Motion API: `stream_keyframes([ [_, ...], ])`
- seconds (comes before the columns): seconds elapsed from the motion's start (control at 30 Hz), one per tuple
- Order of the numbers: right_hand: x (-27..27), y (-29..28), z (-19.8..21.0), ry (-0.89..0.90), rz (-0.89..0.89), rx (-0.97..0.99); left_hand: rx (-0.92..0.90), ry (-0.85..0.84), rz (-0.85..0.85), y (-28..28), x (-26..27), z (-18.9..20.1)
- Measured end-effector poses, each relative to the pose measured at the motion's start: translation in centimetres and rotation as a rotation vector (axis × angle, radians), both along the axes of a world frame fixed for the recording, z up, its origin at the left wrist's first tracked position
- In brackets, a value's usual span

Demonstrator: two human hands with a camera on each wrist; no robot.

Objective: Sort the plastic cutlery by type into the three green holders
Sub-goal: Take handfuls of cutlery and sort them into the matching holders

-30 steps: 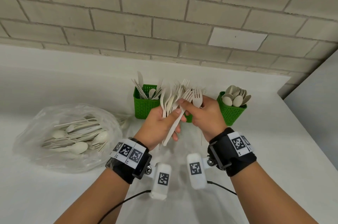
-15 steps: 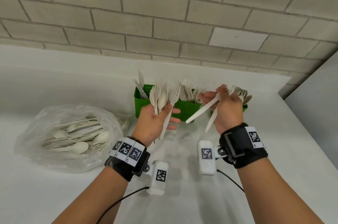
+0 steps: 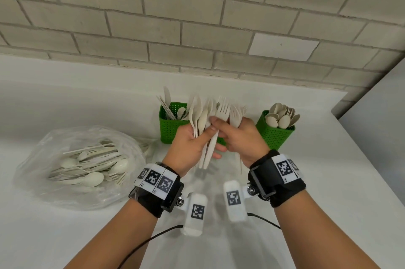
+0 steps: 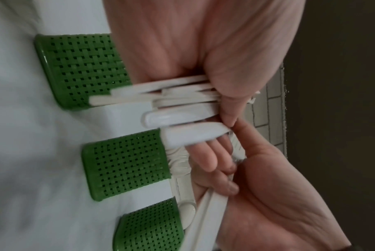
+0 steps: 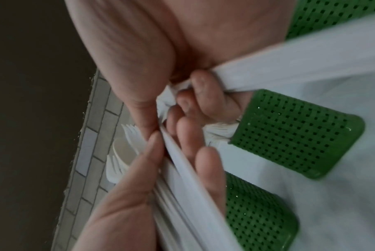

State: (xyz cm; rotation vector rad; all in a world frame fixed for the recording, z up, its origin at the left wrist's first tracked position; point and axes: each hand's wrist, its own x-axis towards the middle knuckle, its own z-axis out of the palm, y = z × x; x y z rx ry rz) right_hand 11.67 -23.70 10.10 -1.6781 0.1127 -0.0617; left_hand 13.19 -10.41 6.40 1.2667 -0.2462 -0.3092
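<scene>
Two hands meet mid-air from the head cam: my left hand [image 3: 188, 146] clutches a mixed bundle [image 3: 205, 124], handles pointing down and near, while my right hand [image 3: 238, 139], gripping forks [image 3: 235, 115], pinches one more fork [image 3: 222, 110]. Fork holder [image 3: 221, 140] sits just beyond. Left wrist cam: handles fan toward the holders. Right wrist cam: thumb and finger nip one handle; rest is blurry.
</scene>
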Motion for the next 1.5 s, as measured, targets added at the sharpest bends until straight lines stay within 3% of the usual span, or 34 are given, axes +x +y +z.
stream_keyframes([
  [0.13, 0.6, -1.0, 0.0, -0.020, -0.176, -0.047, -0.001, 0.061, -0.016, 0.4, -0.1, -0.1],
  [0.23, 1.3, -2.8, 0.6, -0.037, -0.347, 0.243, -0.009, 0.090, 0.000, 1.1, 0.2, -0.3],
  [0.37, 1.3, -3.9, 2.3, -0.083, -0.371, 0.491, -0.002, 0.074, -0.007, 1.4, 0.4, -0.2],
  [0.5, 1.4, -3.8, 2.7, -0.127, -0.348, 0.406, -0.004, 0.058, -0.008, 1.1, 0.4, 0.1],
  [0.67, 0.9, -2.3, 2.4, -0.060, -0.244, 0.230, -0.016, 0.032, -0.039, 0.5, 0.3, 0.7],
  [0.97, 0.2, -0.4, 1.3, -0.057, 0.050, 0.023, 0.010, 0.010, -0.139, 0.5, 0.0, 1.3],
  [1.1, 0.9, -0.4, 1.3, -0.094, -0.156, 0.120, 0.050, 0.005, -0.119, 0.7, 0.0, 1.1],
  [1.3, 1.4, -2.0, 3.4, -0.160, -0.382, 0.595, 0.068, -0.005, -0.023, 1.2, 0.6, 0.4],
  [1.5, 1.1, -2.3, 4.3, -0.102, -0.254, 0.288, 0.098, -0.057, -0.024, 1.0, 0.8, 0.3],
])
